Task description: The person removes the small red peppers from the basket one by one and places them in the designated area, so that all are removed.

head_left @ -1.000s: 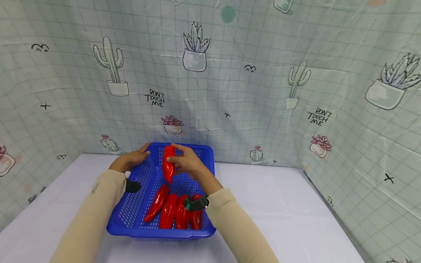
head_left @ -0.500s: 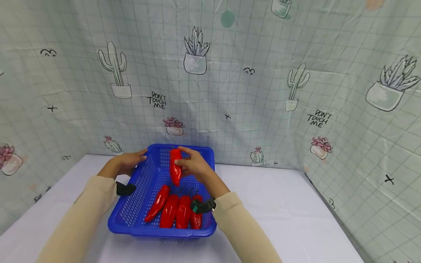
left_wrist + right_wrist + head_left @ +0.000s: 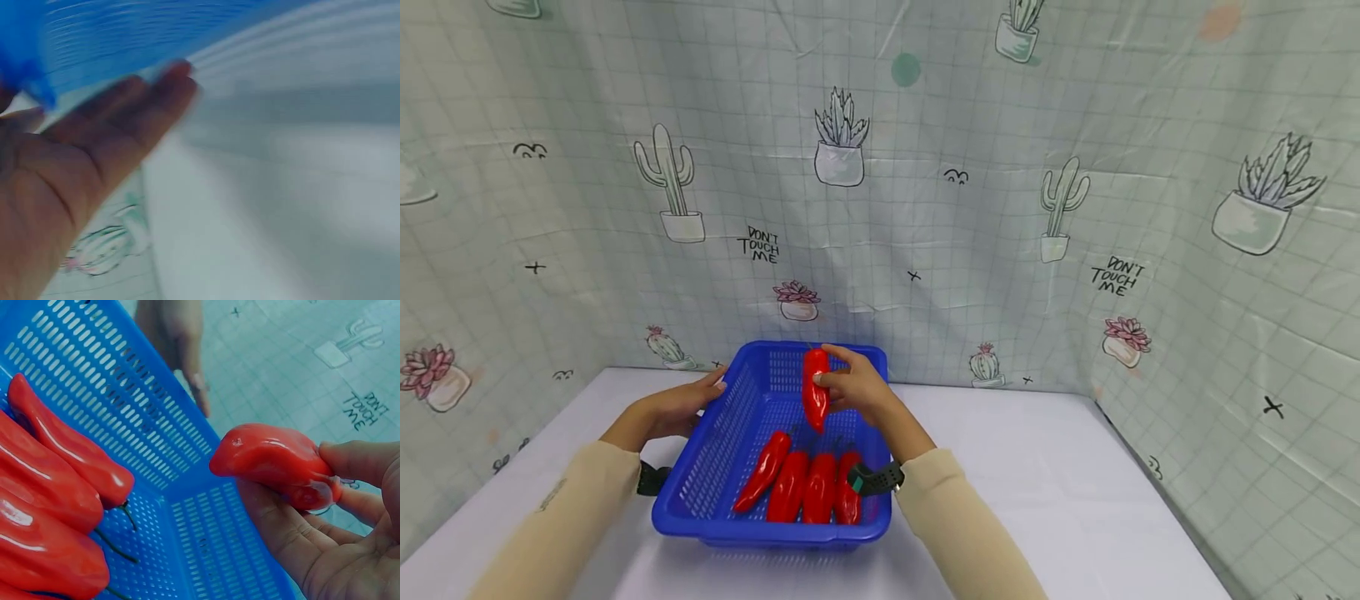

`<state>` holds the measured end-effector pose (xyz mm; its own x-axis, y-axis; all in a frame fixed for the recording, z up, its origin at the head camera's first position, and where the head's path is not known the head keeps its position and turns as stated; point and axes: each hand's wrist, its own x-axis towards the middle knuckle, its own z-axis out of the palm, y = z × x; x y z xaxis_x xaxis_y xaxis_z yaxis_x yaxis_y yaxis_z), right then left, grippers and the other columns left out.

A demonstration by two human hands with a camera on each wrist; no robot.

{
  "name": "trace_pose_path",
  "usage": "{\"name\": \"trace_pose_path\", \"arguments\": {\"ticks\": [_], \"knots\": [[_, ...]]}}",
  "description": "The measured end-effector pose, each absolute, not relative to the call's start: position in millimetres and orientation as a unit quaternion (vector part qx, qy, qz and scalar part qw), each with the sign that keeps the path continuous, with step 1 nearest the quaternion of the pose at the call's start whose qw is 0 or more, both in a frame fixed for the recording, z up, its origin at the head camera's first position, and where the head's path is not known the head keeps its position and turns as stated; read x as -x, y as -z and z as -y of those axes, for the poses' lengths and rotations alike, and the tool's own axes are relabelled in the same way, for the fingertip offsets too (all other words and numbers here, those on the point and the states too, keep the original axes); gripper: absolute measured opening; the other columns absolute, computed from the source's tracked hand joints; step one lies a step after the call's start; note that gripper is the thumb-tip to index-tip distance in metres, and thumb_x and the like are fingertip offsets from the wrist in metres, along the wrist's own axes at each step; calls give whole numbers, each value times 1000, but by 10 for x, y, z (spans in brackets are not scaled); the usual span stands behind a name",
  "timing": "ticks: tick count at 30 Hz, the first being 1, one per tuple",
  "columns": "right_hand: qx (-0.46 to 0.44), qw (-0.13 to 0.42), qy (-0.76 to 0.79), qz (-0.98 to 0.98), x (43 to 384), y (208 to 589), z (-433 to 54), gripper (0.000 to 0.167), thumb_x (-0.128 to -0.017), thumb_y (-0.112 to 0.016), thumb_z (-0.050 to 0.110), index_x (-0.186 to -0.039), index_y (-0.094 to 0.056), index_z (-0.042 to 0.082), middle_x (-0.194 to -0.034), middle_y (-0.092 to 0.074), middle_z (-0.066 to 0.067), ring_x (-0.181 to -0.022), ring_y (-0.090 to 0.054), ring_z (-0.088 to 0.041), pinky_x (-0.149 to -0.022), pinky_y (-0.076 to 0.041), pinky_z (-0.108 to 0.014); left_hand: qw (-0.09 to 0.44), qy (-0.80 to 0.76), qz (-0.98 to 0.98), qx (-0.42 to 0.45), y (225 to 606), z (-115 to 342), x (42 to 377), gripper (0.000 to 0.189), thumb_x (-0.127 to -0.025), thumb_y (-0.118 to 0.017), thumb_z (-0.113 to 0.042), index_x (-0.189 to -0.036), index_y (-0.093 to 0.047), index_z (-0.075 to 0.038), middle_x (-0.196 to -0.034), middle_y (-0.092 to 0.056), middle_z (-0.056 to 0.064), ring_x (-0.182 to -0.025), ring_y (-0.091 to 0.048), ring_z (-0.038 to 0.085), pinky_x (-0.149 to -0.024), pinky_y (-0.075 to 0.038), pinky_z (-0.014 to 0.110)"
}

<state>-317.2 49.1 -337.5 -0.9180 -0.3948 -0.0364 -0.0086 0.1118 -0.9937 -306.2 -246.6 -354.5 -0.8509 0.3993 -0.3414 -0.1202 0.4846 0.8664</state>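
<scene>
My right hand [image 3: 859,388] pinches a red pepper [image 3: 814,402] between thumb and fingers and holds it, tip down, above the back of a blue plastic basket [image 3: 760,532]. In the right wrist view that pepper [image 3: 269,459] is clear of the others. Several more red peppers [image 3: 786,492] lie side by side at the basket's front, their dark stems pointing back. My left hand [image 3: 673,410] is at the outside of the basket's left wall. The left wrist view is blurred but shows its fingers [image 3: 134,122] extended close to the mesh; whether they touch it, I cannot tell.
The basket stands on a table covered in white [image 3: 1000,483]. A pale grid-patterned cloth [image 3: 910,225] with cactus drawings hangs behind the table and along its sides. Black straps [image 3: 876,479] are worn on both wrists.
My right hand has carried the pepper to the right, still above the basket. My left hand has slid left and down from the basket's back left corner. The head view has tilted slightly up.
</scene>
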Motion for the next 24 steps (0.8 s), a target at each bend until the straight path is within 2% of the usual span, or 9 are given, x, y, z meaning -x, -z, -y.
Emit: {"name": "trace_pose_path", "arguments": {"ticks": [3, 7, 11, 18, 24], "knots": [[140, 143, 658, -726, 3173, 3397, -521, 63, -95, -60, 4, -152, -35, 8, -120, -62, -28, -90, -72, -36, -78, -58, -47, 241, -540, -800, -103, 3701, 2435, 3035, 63, -109, -20, -32, -153, 24, -18, -157, -1, 36, -134, -35, 53, -103, -41, 60], [137, 143, 664, -721, 3179, 3408, -562, 63, -95, -60, 3, -152, -35, 10, -119, -62, -28, -81, -72, -27, -77, -59, -46, 212, -573, -784, -111, 3819, 2367, 3042, 63, -109, -17, -36, -151, 28, -21, -159, 18, 28, -143, -15, 53, -112, -28, 61], [129, 141, 669, -719, 3183, 3418, -612, 63, -94, -59, 3, -152, -36, 11, -118, -62, -27, -78, -70, -23, -78, -59, -45, 193, -594, -773, -114, 3856, 2295, 3059, 61, -109, -15, -34, -152, 26, -22, -159, 26, 22, -147, 3, 50, -116, -13, 62], [122, 126, 676, -716, 3202, 3422, -705, 64, -95, -57, 3, -153, -33, 11, -120, -59, -29, -82, -70, -25, -81, -57, -47, 163, -585, -785, -118, 3882, 2246, 3098, 57, -109, -17, -31, -156, 15, -20, -162, 15, 22, -147, -3, 47, -116, -15, 61], [119, 121, 684, -709, 3228, 3389, -782, 64, -94, -57, 0, -153, -35, 12, -117, -59, -27, -76, -69, -21, -81, -57, -48, 156, -583, -788, -121, 3878, 2235, 3071, 57, -109, -17, -29, -157, 13, -20, -162, 14, 22, -148, 0, 47, -117, -10, 62]]}}
